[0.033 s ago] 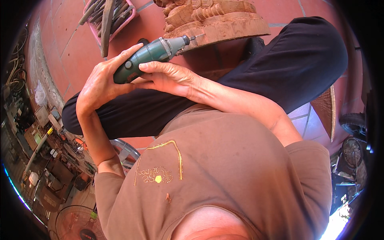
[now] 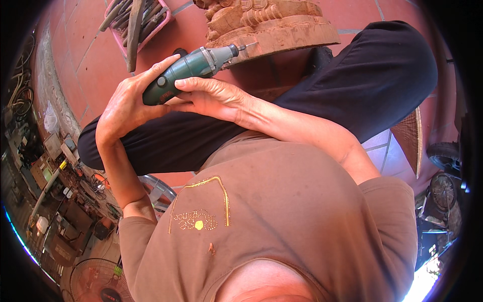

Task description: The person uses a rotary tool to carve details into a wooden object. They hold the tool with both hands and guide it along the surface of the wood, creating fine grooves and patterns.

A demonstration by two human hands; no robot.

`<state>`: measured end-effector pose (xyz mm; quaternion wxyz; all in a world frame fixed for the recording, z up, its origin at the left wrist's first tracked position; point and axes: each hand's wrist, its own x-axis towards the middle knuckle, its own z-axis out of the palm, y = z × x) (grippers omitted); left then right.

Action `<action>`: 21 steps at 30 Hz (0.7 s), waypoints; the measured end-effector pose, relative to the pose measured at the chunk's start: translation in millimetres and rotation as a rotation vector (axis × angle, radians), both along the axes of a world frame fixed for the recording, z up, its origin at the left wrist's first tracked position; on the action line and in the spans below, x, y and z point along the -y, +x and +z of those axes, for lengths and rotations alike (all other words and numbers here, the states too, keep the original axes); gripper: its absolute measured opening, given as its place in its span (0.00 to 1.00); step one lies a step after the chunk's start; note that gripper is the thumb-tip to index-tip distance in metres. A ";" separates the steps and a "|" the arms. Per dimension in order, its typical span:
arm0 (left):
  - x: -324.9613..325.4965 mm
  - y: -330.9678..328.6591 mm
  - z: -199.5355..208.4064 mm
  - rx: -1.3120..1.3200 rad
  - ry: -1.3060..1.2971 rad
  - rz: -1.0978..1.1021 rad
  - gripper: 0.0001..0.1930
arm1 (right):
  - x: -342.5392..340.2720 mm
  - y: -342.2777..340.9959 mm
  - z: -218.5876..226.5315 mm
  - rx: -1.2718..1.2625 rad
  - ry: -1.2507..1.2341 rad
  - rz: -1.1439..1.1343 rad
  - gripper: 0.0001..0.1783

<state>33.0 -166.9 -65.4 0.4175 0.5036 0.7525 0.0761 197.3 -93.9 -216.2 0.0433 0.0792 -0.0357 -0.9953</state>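
Observation:
Both hands hold a dark green rotary tool with a grey nose and a thin metal bit pointing right. My left hand is wrapped round its rear end. Closed on the tool's near side is my right hand, its thumb lying along the body and its other fingertips partly hidden. The bit's tip appears in front of the round base of a carved wooden piece; whether it touches the wood I cannot tell. Carved folds and round patterns show above that base, and the top runs out of view.
A pink basket of carving tools stands at the far left, a long wooden-handled one leaning over its rim. My crossed legs in dark trousers flank the work on red floor tiles. A fan and clutter lie left; a wheel stands right.

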 end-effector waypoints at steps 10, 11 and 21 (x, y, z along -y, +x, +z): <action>-0.5 -1.0 -4.3 0.044 -0.028 -0.028 0.48 | 5.1 5.6 3.6 0.135 -0.095 -0.028 0.18; -1.1 -0.1 -2.9 0.044 -0.037 -0.023 0.48 | 5.2 6.1 4.3 0.131 -0.093 -0.029 0.18; 0.2 1.5 -0.5 0.027 -0.040 -0.032 0.49 | 5.0 9.1 9.2 0.100 -0.076 -0.028 0.19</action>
